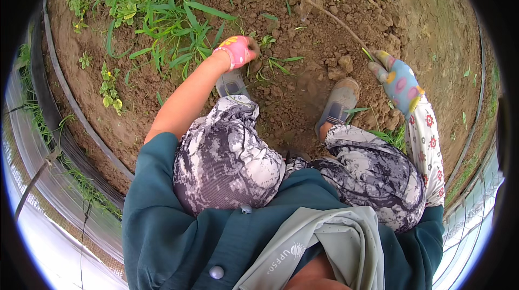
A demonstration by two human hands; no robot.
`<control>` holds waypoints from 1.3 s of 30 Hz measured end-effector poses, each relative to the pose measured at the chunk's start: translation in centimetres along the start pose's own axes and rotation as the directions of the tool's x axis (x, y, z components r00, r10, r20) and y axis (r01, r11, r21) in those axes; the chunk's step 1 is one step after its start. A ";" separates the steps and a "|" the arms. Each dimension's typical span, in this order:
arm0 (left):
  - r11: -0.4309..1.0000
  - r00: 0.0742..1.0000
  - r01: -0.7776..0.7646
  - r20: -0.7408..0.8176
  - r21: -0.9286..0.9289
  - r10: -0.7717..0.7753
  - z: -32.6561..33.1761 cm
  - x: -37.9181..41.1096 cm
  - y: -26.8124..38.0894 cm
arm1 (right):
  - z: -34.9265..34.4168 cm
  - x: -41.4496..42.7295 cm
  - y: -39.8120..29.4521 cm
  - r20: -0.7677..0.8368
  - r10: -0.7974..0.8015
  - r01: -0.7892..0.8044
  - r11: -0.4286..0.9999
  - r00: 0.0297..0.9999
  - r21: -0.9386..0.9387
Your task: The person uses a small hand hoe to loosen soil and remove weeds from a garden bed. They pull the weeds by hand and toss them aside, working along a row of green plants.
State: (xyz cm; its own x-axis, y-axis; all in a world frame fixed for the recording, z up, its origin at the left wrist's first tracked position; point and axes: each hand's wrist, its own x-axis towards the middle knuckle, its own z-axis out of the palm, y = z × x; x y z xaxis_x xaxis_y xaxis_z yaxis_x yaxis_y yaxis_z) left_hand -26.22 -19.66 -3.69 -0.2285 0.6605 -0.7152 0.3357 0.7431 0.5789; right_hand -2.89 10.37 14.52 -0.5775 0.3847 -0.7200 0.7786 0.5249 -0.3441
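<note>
My left hand [240,51], in a pink glove with a yellow pattern, is low over the soil just ahead of my left shoe [231,83]. Its fingers are curled beside small weeds [279,65]; whether anything is between them is hidden. A dense clump of long-bladed grass [174,18] grows to its left. On the other side, my right hand [399,83] wears a blue glove with coloured dots and grips a hand hoe [342,24] by its thin handle. The hoe's metal blade [313,3] rests at the loosened soil farther ahead.
Crumbly brown soil [300,99] with clods lies between my feet, my right shoe [340,97] beside it. Small leafy plants [109,87] stand at left. A dark hose [81,115] runs along the left and another thin line [480,71] along the right, near plastic sheeting [44,160].
</note>
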 end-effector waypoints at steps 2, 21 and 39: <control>0.987 0.969 0.117 -0.232 0.114 -0.088 -0.4 0.5 0.9 | 0.0 0.4 -0.1 0.060 0.010 -0.010 1.000 0.998 -0.006; 0.782 0.982 -0.186 -0.091 -0.595 0.165 -3.0 -1.8 1.2 | -0.5 -0.4 0.1 0.033 0.034 -0.035 0.999 0.999 0.002; 0.993 0.980 0.059 -0.185 -0.103 -0.077 1.4 1.8 1.0 | -0.2 -0.4 0.3 0.042 0.003 -0.004 0.999 0.999 0.038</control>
State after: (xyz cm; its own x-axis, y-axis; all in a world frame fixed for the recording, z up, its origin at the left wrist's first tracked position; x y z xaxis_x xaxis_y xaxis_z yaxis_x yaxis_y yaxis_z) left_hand -24.97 -17.86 -4.93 -0.4189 0.6096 -0.6731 0.2259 0.7878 0.5730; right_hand -2.53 10.54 14.84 -0.5645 0.3538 -0.7457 0.7898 0.4942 -0.3634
